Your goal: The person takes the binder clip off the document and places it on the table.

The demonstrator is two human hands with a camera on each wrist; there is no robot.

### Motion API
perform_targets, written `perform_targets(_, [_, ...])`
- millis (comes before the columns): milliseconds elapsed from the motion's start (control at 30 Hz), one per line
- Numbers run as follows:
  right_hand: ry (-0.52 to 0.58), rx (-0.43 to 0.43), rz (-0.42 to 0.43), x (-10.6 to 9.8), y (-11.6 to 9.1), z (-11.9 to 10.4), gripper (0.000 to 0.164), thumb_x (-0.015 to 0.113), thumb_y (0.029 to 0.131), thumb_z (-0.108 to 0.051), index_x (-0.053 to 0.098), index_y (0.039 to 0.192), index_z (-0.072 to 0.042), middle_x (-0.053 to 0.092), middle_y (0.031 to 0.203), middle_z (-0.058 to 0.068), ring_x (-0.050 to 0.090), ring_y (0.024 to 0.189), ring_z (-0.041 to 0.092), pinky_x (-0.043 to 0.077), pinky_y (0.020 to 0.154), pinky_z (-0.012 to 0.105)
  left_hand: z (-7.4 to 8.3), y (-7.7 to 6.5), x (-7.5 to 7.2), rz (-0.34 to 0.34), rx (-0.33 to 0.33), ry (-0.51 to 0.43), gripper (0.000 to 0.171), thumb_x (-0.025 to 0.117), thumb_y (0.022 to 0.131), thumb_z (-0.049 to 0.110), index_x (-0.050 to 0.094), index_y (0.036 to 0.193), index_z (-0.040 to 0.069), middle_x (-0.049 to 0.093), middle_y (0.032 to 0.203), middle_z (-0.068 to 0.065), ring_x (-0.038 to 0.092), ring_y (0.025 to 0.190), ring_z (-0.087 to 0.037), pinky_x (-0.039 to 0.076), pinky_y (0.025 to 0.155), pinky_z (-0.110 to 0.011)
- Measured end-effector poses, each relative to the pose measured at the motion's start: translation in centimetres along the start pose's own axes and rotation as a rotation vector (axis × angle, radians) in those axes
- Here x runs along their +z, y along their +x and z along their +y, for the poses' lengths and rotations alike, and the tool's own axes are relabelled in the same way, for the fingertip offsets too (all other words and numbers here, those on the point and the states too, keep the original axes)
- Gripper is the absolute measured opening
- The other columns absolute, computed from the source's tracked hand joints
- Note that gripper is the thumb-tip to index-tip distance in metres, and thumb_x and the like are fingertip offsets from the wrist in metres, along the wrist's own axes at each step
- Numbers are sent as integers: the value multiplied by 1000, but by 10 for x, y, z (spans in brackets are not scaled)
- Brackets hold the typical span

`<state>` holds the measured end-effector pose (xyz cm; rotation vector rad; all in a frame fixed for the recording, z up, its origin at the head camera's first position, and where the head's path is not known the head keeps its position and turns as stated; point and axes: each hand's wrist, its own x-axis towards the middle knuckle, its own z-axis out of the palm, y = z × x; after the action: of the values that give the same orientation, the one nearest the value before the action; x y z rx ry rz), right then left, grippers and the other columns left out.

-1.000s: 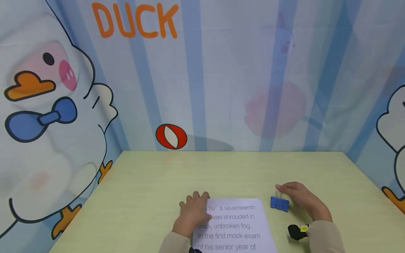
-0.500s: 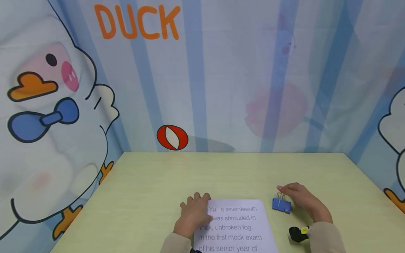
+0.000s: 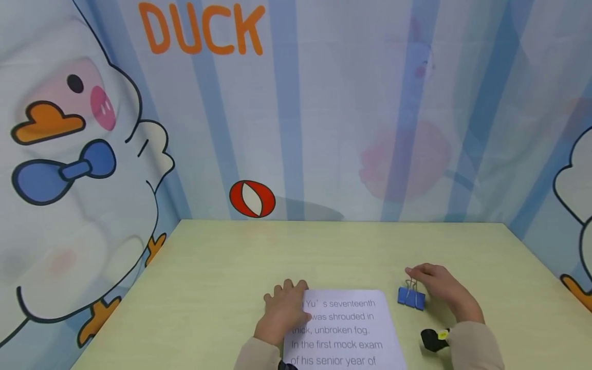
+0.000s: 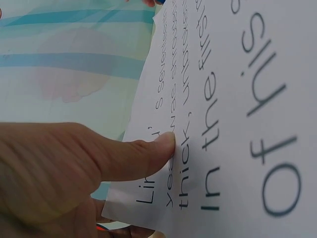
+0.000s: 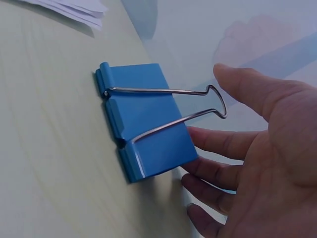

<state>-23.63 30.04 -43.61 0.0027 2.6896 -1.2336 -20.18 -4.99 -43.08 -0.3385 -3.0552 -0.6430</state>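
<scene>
My left hand (image 3: pixel 282 314) grips the upper left corner of printed paper sheets (image 3: pixel 344 334). In the left wrist view the thumb (image 4: pixel 133 158) lies across the text, with fingers partly hidden behind the sheet's edge. Right of the paper, a blue binder clip (image 3: pixel 411 298) stands on its spine with its wire handles up. My right hand (image 3: pixel 446 290) is around those handles. The right wrist view shows the thumb (image 5: pixel 237 87) just apart from the near handle (image 5: pixel 218 101) and the other fingers behind the clip; whether they touch it is hidden.
Pale yellow table (image 3: pixel 222 257) lies under everything. Its back edge meets a striped blue cloth backdrop (image 3: pixel 324 113) with duck pictures. A black wrist device (image 3: pixel 433 340) sits at the right sleeve. Several stacked paper edges (image 5: pixel 74 10) show in the right wrist view.
The binder clip has tipped so its broad face now shows instead of its ridged spine. Both hands have hardly moved; the head view has shifted slightly.
</scene>
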Motion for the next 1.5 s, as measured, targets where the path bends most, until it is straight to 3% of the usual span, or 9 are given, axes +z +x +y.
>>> perform_targets(300, [-22, -1, -2, -5, -5, -11, 70, 47, 105, -48, 48, 137, 14, 50, 137, 34, 42, 130, 54, 39, 102, 63, 0, -1, -3, 4, -1, 13, 51, 89, 73, 18, 64, 117, 9, 54, 96, -11, 51, 90, -31, 41, 83, -59])
perform_targets(633, [-72, -56, 14, -11, -14, -34, 69, 47, 106, -44, 43, 138, 17, 47, 138, 37, 43, 129, 55, 41, 99, 64, 1, 1, -3, 15, -3, 28, 53, 90, 72, 18, 64, 117, 9, 55, 95, -11, 52, 89, -31, 42, 82, -58])
perform_targets(1133, [-159, -143, 31, -15, -25, -52, 63, 49, 106, -41, 47, 137, 14, 51, 133, 35, 50, 120, 52, 46, 91, 61, -5, 4, -3, 3, -22, 5, 62, 91, 71, 25, 62, 120, 4, 57, 103, -17, 54, 95, -37, 43, 87, -63])
perform_targets(1500, [-222, -166, 50, -18, -34, -68, 64, 50, 105, -43, 47, 137, 13, 46, 137, 39, 46, 124, 55, 43, 93, 64, -7, 2, -15, -22, -60, -2, 52, 83, 82, 29, 60, 120, 3, 55, 102, -16, 53, 92, -35, 43, 84, -62])
